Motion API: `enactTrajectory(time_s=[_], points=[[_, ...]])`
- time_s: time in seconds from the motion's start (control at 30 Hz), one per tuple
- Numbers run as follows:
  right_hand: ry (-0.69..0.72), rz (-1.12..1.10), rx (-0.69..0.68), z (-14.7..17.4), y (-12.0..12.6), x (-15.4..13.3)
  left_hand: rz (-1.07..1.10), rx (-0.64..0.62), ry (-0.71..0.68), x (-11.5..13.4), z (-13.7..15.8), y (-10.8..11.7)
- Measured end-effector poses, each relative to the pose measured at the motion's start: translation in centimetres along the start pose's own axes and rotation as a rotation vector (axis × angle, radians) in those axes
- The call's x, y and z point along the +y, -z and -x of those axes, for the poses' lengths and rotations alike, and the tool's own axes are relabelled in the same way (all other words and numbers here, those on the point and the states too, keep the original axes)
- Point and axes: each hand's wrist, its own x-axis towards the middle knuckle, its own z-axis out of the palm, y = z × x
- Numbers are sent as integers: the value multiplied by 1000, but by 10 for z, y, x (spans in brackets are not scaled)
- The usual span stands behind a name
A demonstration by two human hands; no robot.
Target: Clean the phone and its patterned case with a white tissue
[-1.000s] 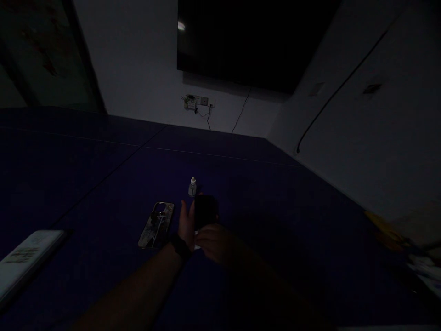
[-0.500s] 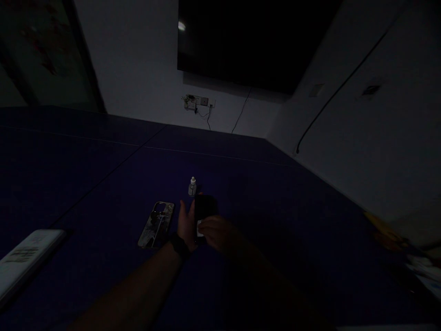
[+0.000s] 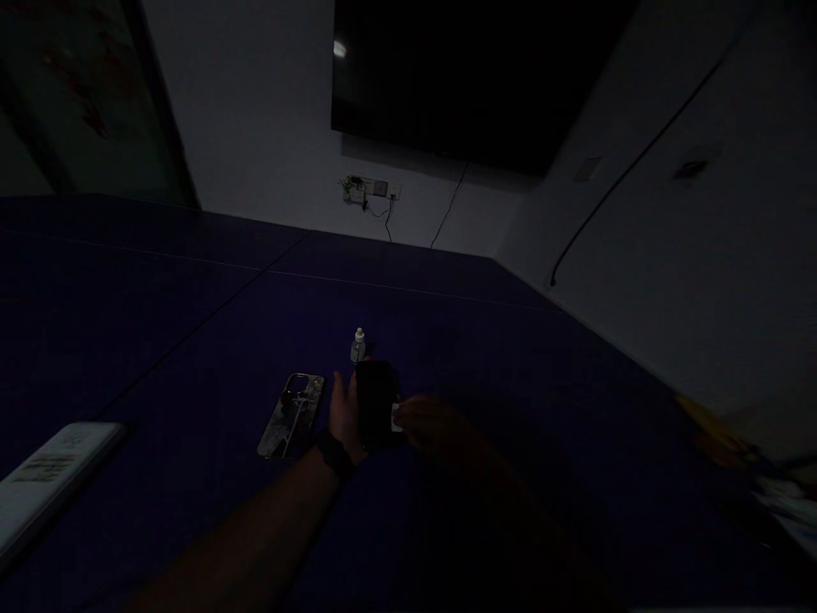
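A dark smartphone (image 3: 375, 402) lies in my left hand (image 3: 345, 415), whose thumb stands out to the left; its other fingers are mostly behind the phone. Pinched in my right hand (image 3: 426, 421) is a small white wiping pad (image 3: 397, 417), at the right edge of the phone's screen. Just beyond the phone stands a small clear dropper bottle (image 3: 358, 347) with a white cap, upright. A patterned phone case (image 3: 292, 415) with a camera cutout rests flat to the left of my left wrist.
On the dark blue surface (image 3: 210, 383), a long white box (image 3: 54, 477) with printing lies at the left. A yellow item (image 3: 711, 426) and other clutter sit at the far right. A large dark screen (image 3: 472, 77) hangs on the wall above sockets (image 3: 376, 187).
My right hand has moved the white pad rightward across the phone, from its lower left to its right edge. My left hand still holds the phone, which shows more of its screen.
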Motion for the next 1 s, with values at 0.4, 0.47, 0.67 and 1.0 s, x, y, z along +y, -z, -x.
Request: enactTrajectory(time_s=[0.4,0.47,0.67,1.0], points=[[130,-48,-100,-17,-12,-26,-38,33,-20,2,-2,-1],[70,-24,-57,-5,-5,-13,-36,28,-25,2,-1,0],[55,8,-18,16,1,-5,0,2,-29,0,-1,1],[131,-38,-59,-5,-7,-17,-17,12,-25,2,-1,2]])
